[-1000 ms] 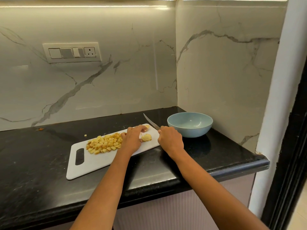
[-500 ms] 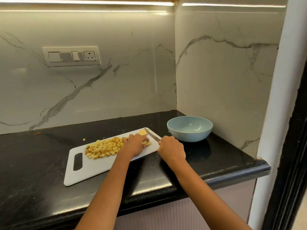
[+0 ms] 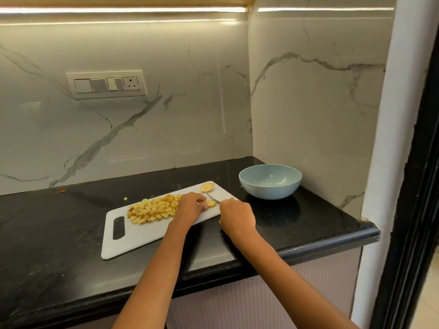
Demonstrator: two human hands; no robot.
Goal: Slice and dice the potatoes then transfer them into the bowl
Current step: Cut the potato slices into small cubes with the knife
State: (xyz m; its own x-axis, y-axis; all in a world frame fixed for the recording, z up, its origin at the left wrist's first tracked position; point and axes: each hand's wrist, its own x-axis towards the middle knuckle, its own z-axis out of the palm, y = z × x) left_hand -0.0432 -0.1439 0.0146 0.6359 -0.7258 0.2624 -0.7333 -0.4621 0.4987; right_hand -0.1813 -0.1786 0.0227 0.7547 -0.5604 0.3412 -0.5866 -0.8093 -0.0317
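Landmark: white rectangular plastic cutting board (image 3: 152,236) on the black stone worktop (image 3: 47,233), its handle slot toward the near left.
Diced potato: a heap of small yellow potato cubes (image 3: 154,209) on the middle of the board, in the same place as a second ago.
Potato slices: one round pale slice (image 3: 207,187) lies alone at the board's far right corner; another slice (image 3: 211,203) sits near the board's right edge under the blade.
Left hand: left hand (image 3: 190,207) on the board just right of the cubes, fingers curled, pinching the slice being cut.
Right hand: right hand (image 3: 237,216) at the board's right edge, closed round the handle of a small steel knife (image 3: 213,198) — the handle itself is hidden.
Change: a second ago the blade pointed up off the board; now it is down on the slice.
Bowl: round pale-blue bowl (image 3: 270,181) stands on the worktop just right of the board — no potato inside.
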